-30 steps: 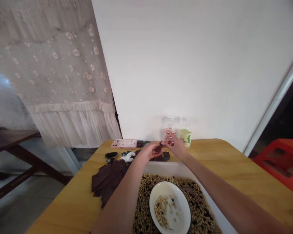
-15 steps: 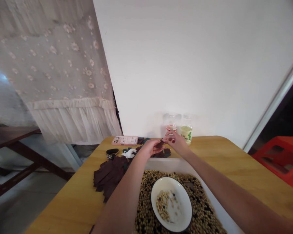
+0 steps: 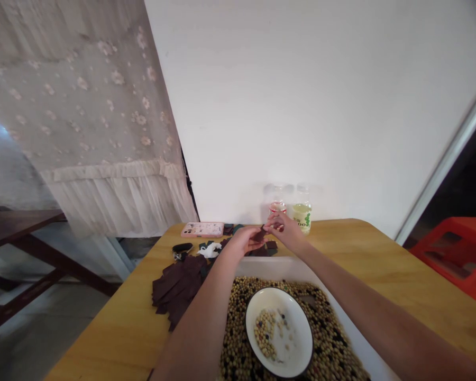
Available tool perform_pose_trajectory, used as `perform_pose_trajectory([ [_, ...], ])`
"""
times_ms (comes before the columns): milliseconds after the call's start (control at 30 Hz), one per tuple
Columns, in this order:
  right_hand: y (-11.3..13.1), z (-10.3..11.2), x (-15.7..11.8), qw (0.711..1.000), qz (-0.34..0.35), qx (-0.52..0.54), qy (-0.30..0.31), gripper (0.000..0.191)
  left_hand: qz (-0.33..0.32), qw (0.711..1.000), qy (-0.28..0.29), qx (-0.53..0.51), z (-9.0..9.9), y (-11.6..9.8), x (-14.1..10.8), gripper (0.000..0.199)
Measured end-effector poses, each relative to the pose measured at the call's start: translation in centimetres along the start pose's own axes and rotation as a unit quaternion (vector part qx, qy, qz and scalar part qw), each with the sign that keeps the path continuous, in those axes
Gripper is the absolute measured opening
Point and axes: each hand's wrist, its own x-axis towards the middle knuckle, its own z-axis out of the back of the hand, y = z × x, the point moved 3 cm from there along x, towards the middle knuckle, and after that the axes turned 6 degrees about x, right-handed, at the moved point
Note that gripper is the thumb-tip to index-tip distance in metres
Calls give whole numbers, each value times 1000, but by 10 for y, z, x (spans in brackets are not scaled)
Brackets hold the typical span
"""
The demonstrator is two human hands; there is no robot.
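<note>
the hands meet above the far end of the table, with the left hand (image 3: 241,242) and right hand (image 3: 286,233) closed to a narrow pinch on a small dark brown strip (image 3: 260,234). the strip is held in the air between their fingertips, just above the table. its material is too small to tell. its long axis tilts, with the upper end pointing to about 2 o'clock and the lower end to about 8.

taking the hands as the centre, the far table edge (image 3: 333,220) lies close by at 12 o'clock, with a white wall (image 3: 301,106) right behind it. two plastic bottles stand just beyond the fingers at 12 to 1 o'clock: a clear one with a red label (image 3: 277,207) and one holding pale liquid (image 3: 302,218). open wooden tabletop (image 3: 381,264) runs wide at 3 o'clock towards the rounded right corner.

the far rim of a white tray (image 3: 277,267) sits just below the hands at 6 o'clock. the tray holds mixed beans (image 3: 238,338) around a white bowl (image 3: 250,328). at 9 o'clock are a pile of dark brown pieces (image 3: 176,286) and a phone in a pink case (image 3: 202,229).
</note>
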Motion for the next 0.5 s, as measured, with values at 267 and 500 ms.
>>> perform_pose_trajectory([
  [267, -2, 0, 0, 1000, 2, -6, 1, 22, -1, 1000, 4, 8, 1, 0, -1, 12],
  [500, -4, 2, 1, 999, -1, -27, -19, 21, -15, 998, 52, 22, 0, 1, 1, 18],
])
